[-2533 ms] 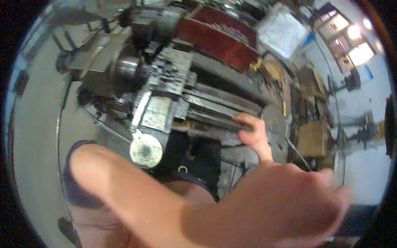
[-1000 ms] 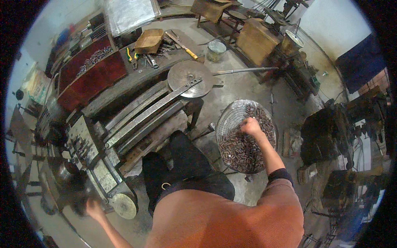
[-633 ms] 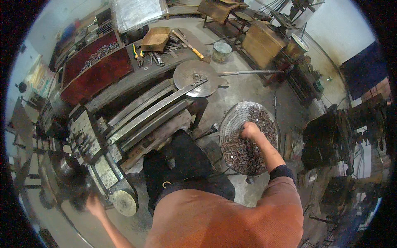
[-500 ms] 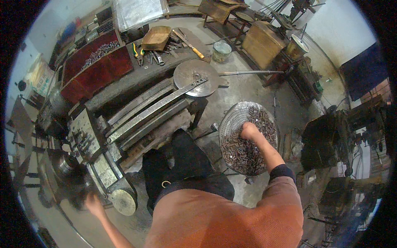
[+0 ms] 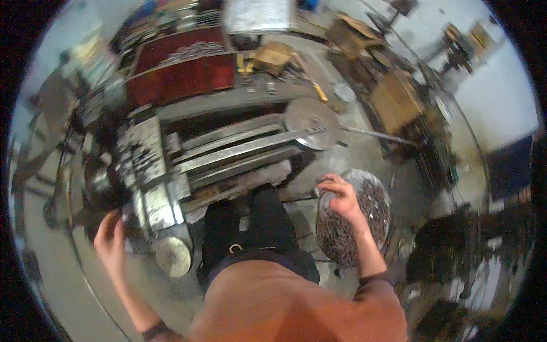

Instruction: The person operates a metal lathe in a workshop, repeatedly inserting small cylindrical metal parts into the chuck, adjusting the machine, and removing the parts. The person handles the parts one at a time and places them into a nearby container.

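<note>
My right hand (image 5: pixel 342 198) is above the left rim of a round perforated metal basket (image 5: pixel 325 219), its fingers bent in a pinch. A small dark metal part (image 5: pixel 321 181) seems to show at the fingertips, though blur hides its exact shape. Many short, cylinder-like metal parts (image 5: pixel 342 239) lie heaped in the basket. My left hand (image 5: pixel 110 242) is raised at the left, fingers stretched up and thumb apart, with nothing visible in it. It is close to the machine's dark left end, beside a pale round disc (image 5: pixel 173 257).
A long metal machine bed (image 5: pixel 239 151) runs before my legs to a round steel plate (image 5: pixel 310 121) with a long rod (image 5: pixel 382 135). Behind stand a dark red tray (image 5: pixel 182 80) of metal parts, a cardboard box (image 5: pixel 272 57) and tools. A brown box (image 5: pixel 397 102) is at right.
My right hand has lifted out of the parts in the basket toward its left rim. My left hand has risen beside the machine. The whole view has shifted and turned.
</note>
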Demonstrator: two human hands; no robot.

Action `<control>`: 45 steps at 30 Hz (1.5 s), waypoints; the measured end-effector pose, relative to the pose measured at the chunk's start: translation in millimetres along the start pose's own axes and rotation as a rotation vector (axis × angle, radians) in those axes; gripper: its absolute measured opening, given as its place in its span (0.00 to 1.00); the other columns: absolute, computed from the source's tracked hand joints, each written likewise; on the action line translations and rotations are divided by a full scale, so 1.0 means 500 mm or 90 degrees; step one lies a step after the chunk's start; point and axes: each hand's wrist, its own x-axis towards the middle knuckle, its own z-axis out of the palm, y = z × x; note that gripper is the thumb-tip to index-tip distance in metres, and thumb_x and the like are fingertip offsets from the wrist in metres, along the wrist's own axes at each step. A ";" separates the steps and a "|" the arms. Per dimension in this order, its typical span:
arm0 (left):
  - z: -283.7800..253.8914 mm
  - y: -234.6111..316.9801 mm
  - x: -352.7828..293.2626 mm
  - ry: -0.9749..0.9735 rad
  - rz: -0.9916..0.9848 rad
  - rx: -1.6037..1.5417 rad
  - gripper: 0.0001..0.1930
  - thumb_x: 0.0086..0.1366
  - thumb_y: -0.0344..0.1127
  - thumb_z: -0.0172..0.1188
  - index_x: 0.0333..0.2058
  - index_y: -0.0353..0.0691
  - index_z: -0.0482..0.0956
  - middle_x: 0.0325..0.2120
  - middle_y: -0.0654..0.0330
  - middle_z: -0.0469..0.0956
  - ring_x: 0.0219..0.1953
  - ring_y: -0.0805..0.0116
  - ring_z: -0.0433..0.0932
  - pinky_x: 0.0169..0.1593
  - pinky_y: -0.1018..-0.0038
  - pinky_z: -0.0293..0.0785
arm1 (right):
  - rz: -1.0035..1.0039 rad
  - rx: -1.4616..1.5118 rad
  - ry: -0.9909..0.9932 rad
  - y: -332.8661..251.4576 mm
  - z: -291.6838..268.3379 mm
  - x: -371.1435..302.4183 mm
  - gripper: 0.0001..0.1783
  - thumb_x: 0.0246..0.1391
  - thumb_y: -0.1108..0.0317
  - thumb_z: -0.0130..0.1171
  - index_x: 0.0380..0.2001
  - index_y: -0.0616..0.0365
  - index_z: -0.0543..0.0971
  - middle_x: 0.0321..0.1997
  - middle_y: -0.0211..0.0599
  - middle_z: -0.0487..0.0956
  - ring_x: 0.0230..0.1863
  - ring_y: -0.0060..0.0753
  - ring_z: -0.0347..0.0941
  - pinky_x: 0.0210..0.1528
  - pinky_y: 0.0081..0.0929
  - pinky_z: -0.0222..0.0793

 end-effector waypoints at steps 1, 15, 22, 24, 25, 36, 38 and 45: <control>0.036 0.035 0.004 -0.005 0.016 -0.056 0.15 0.57 0.27 0.58 0.44 0.29 0.74 0.37 0.56 0.78 0.39 0.71 0.76 0.43 0.77 0.71 | -0.137 0.036 -0.032 -0.041 0.034 0.037 0.21 0.36 0.67 0.60 0.37 0.70 0.78 0.44 0.43 0.71 0.43 0.36 0.73 0.43 0.30 0.69; 0.237 0.188 -0.023 -0.221 0.353 -0.005 0.15 0.55 0.46 0.58 0.20 0.40 0.75 0.14 0.56 0.74 0.20 0.54 0.75 0.24 0.61 0.70 | -0.415 0.110 -0.227 -0.279 0.260 0.210 0.25 0.38 0.57 0.59 0.36 0.66 0.77 0.45 0.54 0.71 0.44 0.48 0.72 0.46 0.32 0.68; 0.211 0.152 -0.015 -0.182 0.283 -0.090 0.14 0.57 0.43 0.58 0.22 0.38 0.77 0.13 0.51 0.72 0.17 0.53 0.73 0.21 0.65 0.66 | -0.489 -0.056 -0.228 -0.343 0.293 0.238 0.25 0.25 0.66 0.57 0.35 0.62 0.78 0.43 0.51 0.73 0.42 0.49 0.72 0.44 0.35 0.69; 0.202 0.135 -0.012 -0.159 0.270 -0.113 0.13 0.57 0.42 0.58 0.22 0.38 0.77 0.13 0.52 0.72 0.16 0.55 0.73 0.21 0.66 0.66 | -0.491 -0.081 -0.292 -0.363 0.299 0.257 0.25 0.26 0.66 0.57 0.35 0.62 0.78 0.43 0.49 0.73 0.42 0.49 0.72 0.44 0.35 0.69; 0.195 0.130 -0.011 -0.148 0.264 -0.125 0.13 0.57 0.42 0.59 0.23 0.38 0.77 0.14 0.52 0.72 0.16 0.56 0.73 0.21 0.67 0.66 | -0.491 -0.095 -0.323 -0.376 0.303 0.267 0.24 0.26 0.66 0.57 0.35 0.62 0.79 0.43 0.48 0.74 0.42 0.48 0.72 0.44 0.35 0.69; -0.010 0.023 -0.005 -0.063 0.176 0.014 0.13 0.56 0.46 0.56 0.27 0.42 0.78 0.17 0.51 0.74 0.24 0.51 0.76 0.27 0.62 0.70 | -0.630 -0.103 -0.508 -0.528 0.486 0.400 0.16 0.26 0.70 0.57 0.27 0.58 0.79 0.35 0.42 0.77 0.37 0.46 0.71 0.39 0.35 0.69; -0.090 -0.039 -0.009 0.036 0.202 0.092 0.13 0.56 0.46 0.56 0.33 0.43 0.78 0.20 0.52 0.76 0.26 0.53 0.77 0.30 0.62 0.72 | -0.692 -0.171 -0.445 -0.529 0.541 0.449 0.16 0.26 0.67 0.57 0.26 0.58 0.80 0.35 0.42 0.77 0.38 0.45 0.70 0.40 0.36 0.69; -0.394 -0.184 -0.226 0.222 -0.147 0.561 0.19 0.54 0.40 0.59 0.44 0.38 0.71 0.23 0.49 0.75 0.29 0.47 0.74 0.32 0.57 0.68 | -0.500 -0.585 -0.425 -0.523 0.700 0.566 0.17 0.25 0.63 0.57 0.26 0.51 0.83 0.35 0.38 0.79 0.43 0.42 0.69 0.44 0.34 0.67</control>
